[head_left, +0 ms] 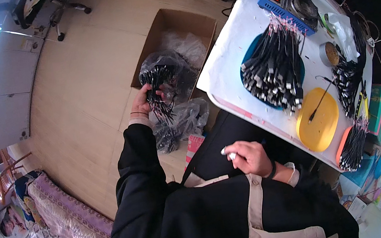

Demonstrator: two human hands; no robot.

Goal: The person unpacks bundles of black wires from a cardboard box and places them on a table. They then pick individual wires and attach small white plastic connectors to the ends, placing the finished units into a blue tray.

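Out to the left, over a cardboard box, my left hand (141, 103) is closed round a bundle of black cables (160, 81). Their thin wire ends hang down past the fingers. A clear plastic bag (176, 66) lies right behind the bundle. My right hand (250, 157) rests above my lap, near the table edge, its fingers curled in with nothing visible in them. White coverings sit on two of its fingertips. On the table, a large pile of black cables (270, 68) with metal plugs lies on a blue round tray (244, 54).
The cardboard box (194, 20) stands on the floor left of the white table (221, 63). Another bag of cables (185, 120) lies nearer me. The table bears a blue heating device (286, 14), a yellow plate (320, 127), a small round tin (327, 54) and more cable bundles (355, 147).
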